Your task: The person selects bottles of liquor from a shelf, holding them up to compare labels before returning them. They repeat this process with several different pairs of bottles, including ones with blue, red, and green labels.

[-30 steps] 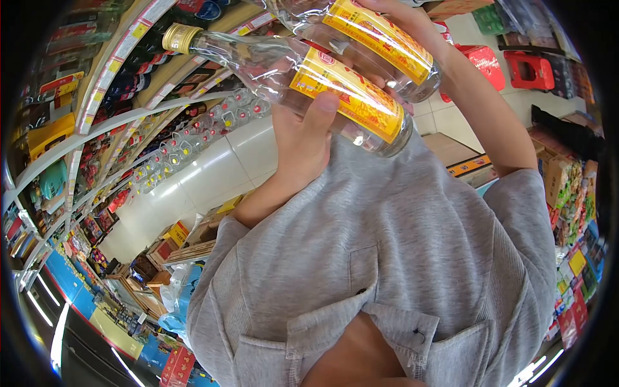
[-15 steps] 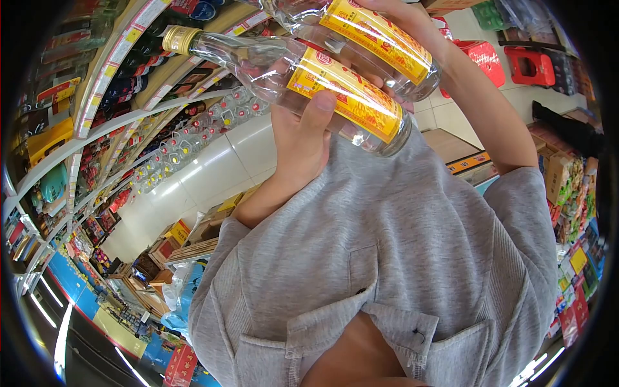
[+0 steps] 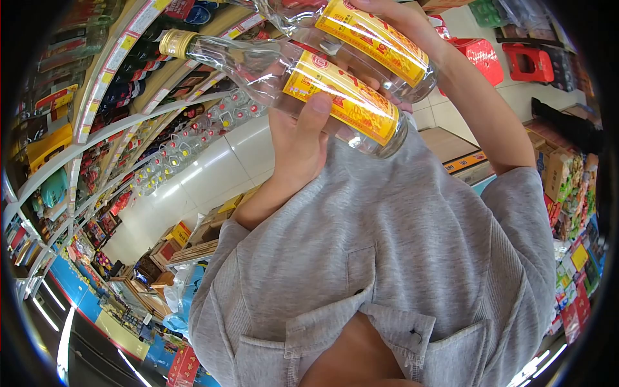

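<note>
Two clear glass bottles with yellow-and-red labels lie tilted side by side in my hands. My left hand [image 3: 300, 145] is closed around the nearer bottle [image 3: 342, 97], its thumb lying over the label edge. That bottle has a gold cap [image 3: 175, 43] pointing to the upper left, and its base faces my chest. Around the farther bottle [image 3: 374, 42] my right hand [image 3: 403, 22] is closed, gripping it from the far side. The farther bottle's neck runs out of view at the top. Fingers show partly in the gap between the two bottles.
Shelves [image 3: 97, 77] with bottles and price strips curve along the left. Several large clear jugs [image 3: 187, 145] with red and yellow caps stand on the tiled floor [image 3: 213, 171]. Red plastic stools [image 3: 527, 63] are at the upper right, near stacked cartons [image 3: 556, 174].
The bottles have shifted very slightly left. Both hands keep their grip.
</note>
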Demonstrator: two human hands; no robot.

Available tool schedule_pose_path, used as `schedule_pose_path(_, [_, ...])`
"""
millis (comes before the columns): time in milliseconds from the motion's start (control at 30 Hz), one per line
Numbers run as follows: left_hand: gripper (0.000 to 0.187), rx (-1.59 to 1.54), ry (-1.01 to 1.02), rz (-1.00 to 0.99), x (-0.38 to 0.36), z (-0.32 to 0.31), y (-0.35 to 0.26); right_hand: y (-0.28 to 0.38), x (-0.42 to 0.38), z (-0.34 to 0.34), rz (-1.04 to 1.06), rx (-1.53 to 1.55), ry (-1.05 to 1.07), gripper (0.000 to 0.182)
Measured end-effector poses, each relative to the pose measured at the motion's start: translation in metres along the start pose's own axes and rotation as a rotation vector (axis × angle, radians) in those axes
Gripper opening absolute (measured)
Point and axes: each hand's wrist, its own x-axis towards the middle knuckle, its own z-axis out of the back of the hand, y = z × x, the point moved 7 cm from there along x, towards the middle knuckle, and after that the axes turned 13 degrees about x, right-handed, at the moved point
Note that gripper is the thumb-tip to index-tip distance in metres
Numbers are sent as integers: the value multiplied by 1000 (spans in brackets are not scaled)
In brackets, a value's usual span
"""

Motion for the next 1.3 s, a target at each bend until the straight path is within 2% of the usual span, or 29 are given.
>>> schedule_pose_path(400, [76,7,3,16,1,2,1,0,4,1,8,1,41,39])
schedule_pose_path(500, [57,-244,23,-1,1,3,3,-1,5,-1,-3,4,46,39])
schedule_pose_path(1000, [52,-223,14,-46,3,3,-7,-3,8,0,-22,14,22,40])
schedule_pose_path(1300, [51,-194,-4,-1,2,12,-1,-5,10,-1,-5,27,-19,40])
